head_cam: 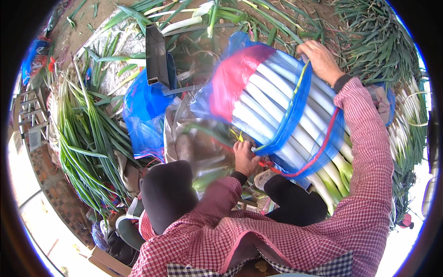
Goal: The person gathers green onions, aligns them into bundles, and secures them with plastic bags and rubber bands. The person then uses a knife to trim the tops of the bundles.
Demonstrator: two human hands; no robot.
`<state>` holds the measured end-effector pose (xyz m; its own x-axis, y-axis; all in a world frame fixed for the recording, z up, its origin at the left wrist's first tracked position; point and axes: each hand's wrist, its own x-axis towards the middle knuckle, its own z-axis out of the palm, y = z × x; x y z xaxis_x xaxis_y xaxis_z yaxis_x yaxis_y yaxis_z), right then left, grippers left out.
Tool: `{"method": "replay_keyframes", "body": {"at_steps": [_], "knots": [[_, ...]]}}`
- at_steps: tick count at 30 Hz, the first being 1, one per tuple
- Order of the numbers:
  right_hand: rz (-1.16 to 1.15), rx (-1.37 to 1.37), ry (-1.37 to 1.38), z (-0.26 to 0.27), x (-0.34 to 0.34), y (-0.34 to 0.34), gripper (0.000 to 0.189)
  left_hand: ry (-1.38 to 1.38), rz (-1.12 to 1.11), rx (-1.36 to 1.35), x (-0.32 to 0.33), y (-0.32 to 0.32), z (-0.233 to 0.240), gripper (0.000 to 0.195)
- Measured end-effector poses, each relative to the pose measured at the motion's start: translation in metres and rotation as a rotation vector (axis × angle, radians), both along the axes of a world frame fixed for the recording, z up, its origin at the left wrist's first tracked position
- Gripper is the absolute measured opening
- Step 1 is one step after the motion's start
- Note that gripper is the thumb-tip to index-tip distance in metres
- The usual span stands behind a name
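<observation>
A bundle of thick white-stemmed leeks or large green onions [277, 104] lies tilted before me, wrapped in clear plastic film with blue and pink parts. A blue band with a yellow-green edge [301, 93] and a red tie [323, 149] cross the bundle. My left hand [246, 157] is closed on the near end of the blue band at the bundle's lower left side. At the bundle's far upper side, my right hand [320, 60] holds the wrap's edge near the band's other end, its fingers bent over it.
Loose green onions [90, 138] lie in a heap at left, beside a blue plastic bag [143, 114] and an upright metal channel [157, 55]. More green onions [377, 41] are piled at right. Cut leaves [273, 34] litter the ground. A cardboard box [107, 261] stands at lower left.
</observation>
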<state>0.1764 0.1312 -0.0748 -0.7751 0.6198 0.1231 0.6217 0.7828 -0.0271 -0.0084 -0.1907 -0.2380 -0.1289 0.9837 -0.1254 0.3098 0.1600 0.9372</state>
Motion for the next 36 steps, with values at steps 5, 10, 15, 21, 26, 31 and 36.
{"method": "replay_keyframes", "body": {"at_steps": [5,10,15,21,26,31,36], "knots": [[-0.13,-0.332,-0.293,-0.043,0.014,0.036,0.013,0.298,-0.115,-0.034,-0.002,0.01,-0.021,0.029],[-0.548,-0.45,-0.708,-0.014,0.082,-0.018,0.022,0.298,-0.069,0.077,0.019,0.013,-0.016,0.023],[-0.9,-0.79,-0.059,-0.008,0.127,-0.037,0.031,0.516,-0.473,0.167,0.026,0.01,0.008,0.018],[-0.378,-0.247,-0.065,0.034,0.086,-0.057,0.033,0.395,-0.533,0.213,0.03,0.008,0.048,0.02],[-0.002,-0.18,-0.083,0.062,0.011,-0.082,0.019,0.278,-0.44,0.209,0.027,0.008,0.079,0.015],[-0.499,-0.397,-0.542,0.086,0.064,-0.104,0.019,0.395,-0.622,0.347,0.035,-0.002,0.109,0.011],[-0.431,-0.333,-0.003,0.082,0.106,-0.142,0.027,0.45,-0.683,0.285,0.035,0.001,0.118,0.011]]}}
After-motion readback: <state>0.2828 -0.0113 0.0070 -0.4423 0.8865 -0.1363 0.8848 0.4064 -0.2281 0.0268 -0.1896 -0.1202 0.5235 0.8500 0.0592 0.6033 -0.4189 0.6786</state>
